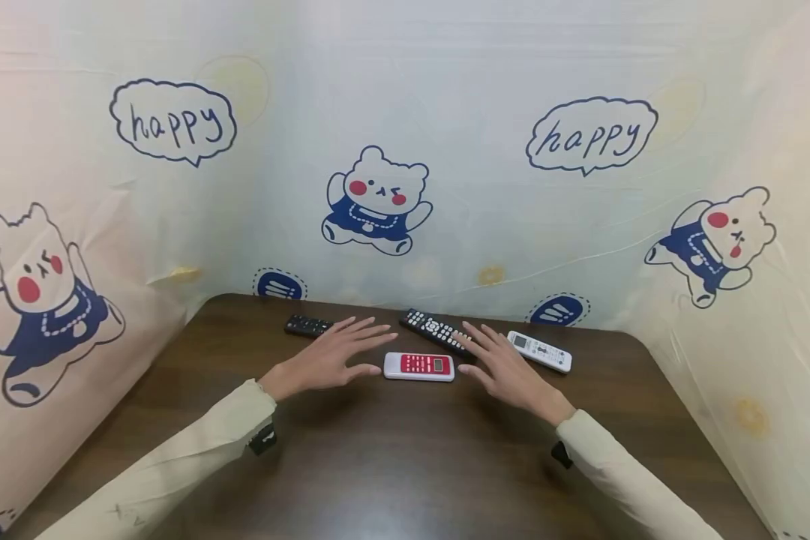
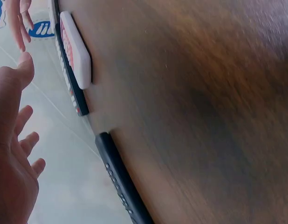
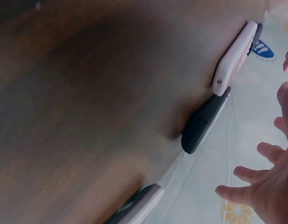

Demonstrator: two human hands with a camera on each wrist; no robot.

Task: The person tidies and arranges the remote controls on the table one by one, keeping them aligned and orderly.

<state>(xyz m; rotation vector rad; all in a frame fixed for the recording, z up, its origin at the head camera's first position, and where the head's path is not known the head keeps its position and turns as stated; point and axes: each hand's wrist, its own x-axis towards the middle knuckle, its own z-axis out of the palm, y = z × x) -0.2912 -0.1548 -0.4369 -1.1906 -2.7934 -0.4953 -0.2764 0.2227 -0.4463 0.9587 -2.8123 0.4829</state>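
Both hands hover over the table with fingers spread, holding nothing. The left hand (image 1: 331, 355) is nearest a small black remote (image 1: 306, 325), partly covering its right end in the head view. Between the hands lies a white remote with a red face (image 1: 418, 366). Behind it a long black remote (image 1: 425, 328) with pale buttons lies at a slant, its near end partly behind the fingers of the right hand (image 1: 506, 367). A white remote with a grey screen (image 1: 540, 352) lies to the right of that hand. Both wrist views show a gap between hand and remotes.
The dark brown wooden table (image 1: 378, 465) has rounded far corners. A pale curtain (image 1: 479, 75) printed with bears and the word "happy" hangs around its back and sides. Dark straps sit under both light sleeves (image 1: 196, 435).
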